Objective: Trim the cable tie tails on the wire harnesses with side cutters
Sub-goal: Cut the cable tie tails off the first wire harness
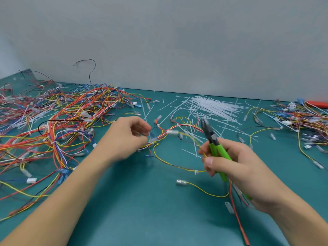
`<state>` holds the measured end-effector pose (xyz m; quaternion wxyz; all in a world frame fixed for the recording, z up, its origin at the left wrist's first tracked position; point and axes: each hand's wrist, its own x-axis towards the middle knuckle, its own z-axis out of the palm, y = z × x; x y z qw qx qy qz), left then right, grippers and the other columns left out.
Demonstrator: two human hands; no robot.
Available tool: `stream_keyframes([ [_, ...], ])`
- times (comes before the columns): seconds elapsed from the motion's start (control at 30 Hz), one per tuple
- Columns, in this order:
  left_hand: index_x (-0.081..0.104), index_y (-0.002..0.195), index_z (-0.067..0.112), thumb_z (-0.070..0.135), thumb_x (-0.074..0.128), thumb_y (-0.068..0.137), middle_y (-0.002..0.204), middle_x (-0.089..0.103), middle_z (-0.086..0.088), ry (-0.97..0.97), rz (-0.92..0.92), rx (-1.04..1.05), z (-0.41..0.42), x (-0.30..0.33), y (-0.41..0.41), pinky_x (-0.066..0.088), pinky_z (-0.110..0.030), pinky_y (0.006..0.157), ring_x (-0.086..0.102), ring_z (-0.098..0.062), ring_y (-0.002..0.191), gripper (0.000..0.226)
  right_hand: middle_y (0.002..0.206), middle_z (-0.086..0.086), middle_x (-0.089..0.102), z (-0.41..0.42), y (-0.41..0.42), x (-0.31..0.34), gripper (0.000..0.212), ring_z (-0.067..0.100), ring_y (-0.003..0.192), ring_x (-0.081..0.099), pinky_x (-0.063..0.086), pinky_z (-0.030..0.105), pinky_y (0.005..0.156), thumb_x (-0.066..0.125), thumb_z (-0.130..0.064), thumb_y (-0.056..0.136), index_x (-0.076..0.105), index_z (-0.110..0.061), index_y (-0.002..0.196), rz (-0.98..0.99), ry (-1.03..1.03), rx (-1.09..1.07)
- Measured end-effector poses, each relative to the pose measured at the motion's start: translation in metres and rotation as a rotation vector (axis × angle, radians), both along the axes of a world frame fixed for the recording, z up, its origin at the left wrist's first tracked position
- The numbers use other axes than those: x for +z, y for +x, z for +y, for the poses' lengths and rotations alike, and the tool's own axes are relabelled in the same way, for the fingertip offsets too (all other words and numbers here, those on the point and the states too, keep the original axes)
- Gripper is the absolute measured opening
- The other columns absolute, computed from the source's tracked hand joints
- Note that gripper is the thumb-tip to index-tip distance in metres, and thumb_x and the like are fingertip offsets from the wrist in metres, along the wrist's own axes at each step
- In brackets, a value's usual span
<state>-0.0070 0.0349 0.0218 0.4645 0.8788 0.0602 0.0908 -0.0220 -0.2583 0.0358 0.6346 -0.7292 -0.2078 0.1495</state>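
you are in the middle of the job, as far as the scene tells. a big heap of harnesses (58,118) lies on the mat (150,210) to your left and a smaller heap (301,125) to your far right; which one is trimmed and which still waits cannot be read from here. loose white cable ties (218,106) lie in a fan near the wall, with stray pieces scattered round them.

the harness in hand (165,134) lies between your hands, its wires spreading toward the wall and looping back toward you. your left hand (127,137) pinches it at a small tie near a white connector, fingers curled on the wires.

your right hand (236,166) grips the side cutters (215,148) by the green handles, fingers wrapped round them. their long axis runs from your palm up and slightly left, nose pointing away from you toward the ties, held above the mat and well apart from the left-hand pinch. whether the blades are parted is too blurred to tell. no tail sits between them, so this cut looks not yet made.
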Motion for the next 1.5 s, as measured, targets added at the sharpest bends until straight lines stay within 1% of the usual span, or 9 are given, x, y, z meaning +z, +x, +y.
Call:
stream_keyframes([
  [0.13,0.065,0.081,0.028,0.023,0.087,0.074,0.075,0.072,0.016,0.26,-0.033,0.037,-0.009,-0.01,0.001,0.044,-0.017,0.063,0.061,0.003,0.066,0.024,0.084,-0.003,0.065,-0.001,-0.005,0.005,0.015,0.011,0.075,0.057,0.047,0.02,0.071,0.073,-0.024,0.084,0.073,-0.026,0.099,0.013,-0.164,0.249],
  [0.37,0.055,0.078,0.024,0.019,0.086,0.079,0.072,0.074,0.011,0.207,-0.098,0.074,-0.011,-0.017,0.006,0.043,-0.02,0.063,0.063,-0.001,0.064,0.031,0.102,0.003,0.074,-0.001,-0.007,0.004,0.026,0.031,0.102,0.068,0.051,0.056,0.099,0.074,-0.042,0.084,0.071,-0.028,0.105,-0.046,-0.368,0.273],
  [0.5,0.057,0.087,0.024,0.016,0.085,0.082,0.071,0.075,0.017,0.065,-0.215,0.1,-0.013,-0.012,0.006,0.042,-0.009,0.063,0.065,-0.001,0.065,0.029,0.103,0.006,0.075,0.002,-0.003,0.001,0.02,0.03,0.097,0.07,0.054,0.047,0.097,0.074,-0.038,0.079,0.072,-0.034,0.099,-0.028,-0.237,0.103],
  [0.63,0.056,0.09,0.03,0.009,0.08,0.086,0.081,0.077,0.013,-0.037,-0.323,0.075,-0.017,-0.006,0.003,0.056,-0.027,0.075,0.073,-0.007,0.072,0.033,0.096,0.004,0.076,0.007,-0.001,-0.003,0.017,0.02,0.083,0.07,0.055,0.028,0.078,0.071,-0.038,0.08,0.071,-0.036,0.097,-0.076,-0.125,-0.049],
  [0.77,0.055,0.084,0.031,-0.003,0.073,0.088,0.086,0.076,0.009,-0.057,-0.426,-0.079,-0.03,-0.001,-0.002,0.06,-0.03,0.077,0.075,-0.013,0.084,0.039,0.093,-0.003,0.072,0.016,-0.002,-0.011,0.011,0.021,0.088,0.066,0.055,0.041,0.086,0.075,-0.029,0.091,0.066,-0.034,0.097,-0.28,-0.166,-0.215],
  [0.97,0.053,0.085,0.019,-0.018,0.063,0.089,0.084,0.075,0.004,0.02,-0.49,-0.28,-0.047,0.001,-0.011,0.053,-0.014,0.076,0.075,-0.012,0.085,0.039,0.112,-0.017,0.071,0.028,-0.003,-0.015,0.022,0.011,0.11,0.066,0.051,0.028,0.091,0.07,-0.033,0.089,0.062,-0.04,0.108,-0.457,-0.104,-0.292],
  [1.07,0.05,0.085,0.019,-0.022,0.058,0.087,0.085,0.074,0.003,0.061,-0.479,-0.361,-0.056,0.001,-0.015,0.057,-0.019,0.077,0.074,-0.013,0.086,0.042,0.115,-0.016,0.07,0.033,-0.003,-0.017,0.025,0.014,0.114,0.066,0.052,0.042,0.096,0.072,-0.027,0.09,0.06,-0.04,0.108,-0.488,-0.093,-0.258],
  [1.2,0.042,0.08,0.031,-0.011,0.062,0.083,0.073,0.063,0.005,0.192,-0.505,-0.42,-0.069,0.0,-0.017,0.054,-0.035,0.066,0.062,-0.021,0.07,0.046,0.101,-0.008,0.072,0.036,-0.001,-0.019,0.027,0.02,0.098,0.068,0.053,0.049,0.087,0.076,-0.012,0.092,0.063,-0.032,0.105,-0.512,-0.063,-0.252],
  [1.5,0.053,0.088,0.03,0.011,0.082,0.084,0.084,0.075,0.013,0.033,-0.413,-0.257,-0.074,-0.008,-0.018,0.051,-0.018,0.08,0.072,-0.007,0.087,0.035,0.083,-0.002,0.068,0.029,0.01,-0.022,0.026,0.02,0.077,0.069,0.056,0.027,0.074,0.074,-0.003,0.092,0.065,-0.027,0.094,-0.351,0.049,-0.345],
])
